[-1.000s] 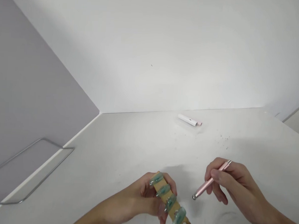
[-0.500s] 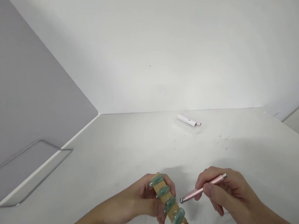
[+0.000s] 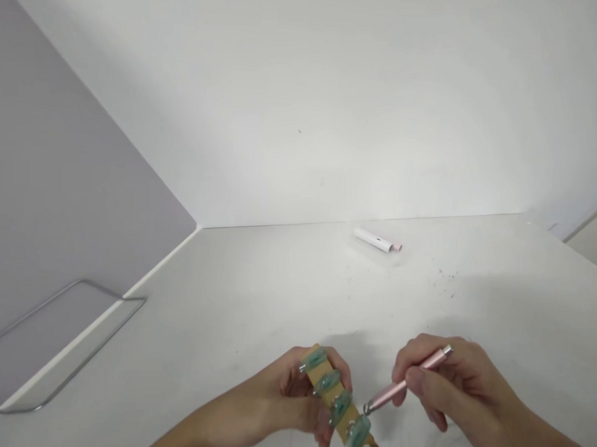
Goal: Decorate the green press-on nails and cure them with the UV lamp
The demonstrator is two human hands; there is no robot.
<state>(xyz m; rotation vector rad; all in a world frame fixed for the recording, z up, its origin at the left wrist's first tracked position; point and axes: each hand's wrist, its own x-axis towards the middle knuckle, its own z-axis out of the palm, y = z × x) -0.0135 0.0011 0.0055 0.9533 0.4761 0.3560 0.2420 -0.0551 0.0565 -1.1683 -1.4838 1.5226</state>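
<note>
Head: pink pen [image 3: 388, 393] held; white tube [image 3: 368, 237], mark [image 3: 378, 239] illegible.

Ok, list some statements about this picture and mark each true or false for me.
1. The right hand holds a slim pink pen-shaped tool with metal ends. True.
2. The white tubular object stands upright. False: the white tubular object lies on the white table.
3. The left hand holds a flat tan strip bearing translucent green pieces. True.
4. The bent grey metal wire is on the picture's right. False: the wire is on the left.
</note>
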